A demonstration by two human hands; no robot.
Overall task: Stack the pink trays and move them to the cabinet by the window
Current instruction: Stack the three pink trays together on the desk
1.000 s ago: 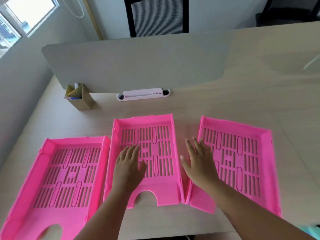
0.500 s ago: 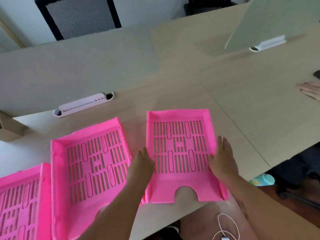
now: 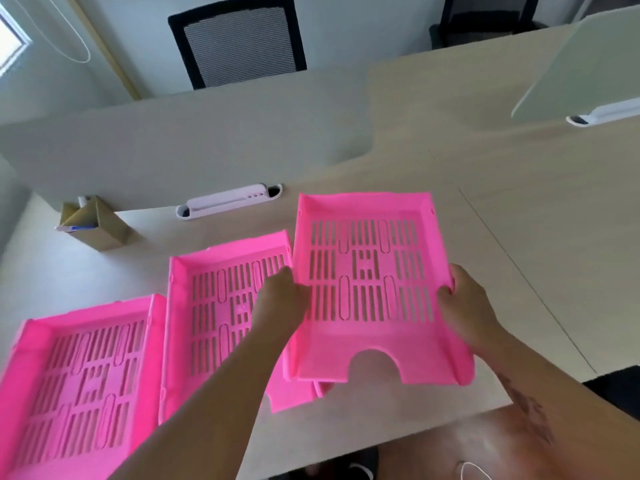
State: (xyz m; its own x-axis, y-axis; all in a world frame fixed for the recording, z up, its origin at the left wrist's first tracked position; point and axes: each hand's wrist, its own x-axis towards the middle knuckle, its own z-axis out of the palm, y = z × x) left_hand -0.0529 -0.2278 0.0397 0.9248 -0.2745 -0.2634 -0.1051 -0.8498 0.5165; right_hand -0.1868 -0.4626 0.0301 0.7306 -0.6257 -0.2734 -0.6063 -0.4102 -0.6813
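Gripping the right-hand pink tray (image 3: 367,282) by its two long side walls, both hands hold it raised off the desk (image 3: 502,237), its near left corner overlapping the front right corner of the middle pink tray (image 3: 221,306). The left hand (image 3: 282,303) closes on the tray's left wall about midway along, fingers curled under or around the edge so that only the knuckles and back of the hand show. The right hand (image 3: 465,306) clamps the right wall at a similar point, its fingertips hooked over the rim into the tray. The tray's slotted floor faces up and its notched front edge points toward the person, hanging out past the desk's near edge. The middle tray lies flat on the desk just to the left, partly hidden by the left forearm, and the left-hand pink tray (image 3: 76,382) lies beside it, the two side walls touching or very nearly so. Farther back, a small cardboard pen holder (image 3: 100,226) stands at the foot of a grey desk divider (image 3: 194,143), with a white cable-port cover (image 3: 228,200) near it. A black mesh chair (image 3: 239,39) stands behind the divider, and a second divider (image 3: 585,60) rises at the far right.
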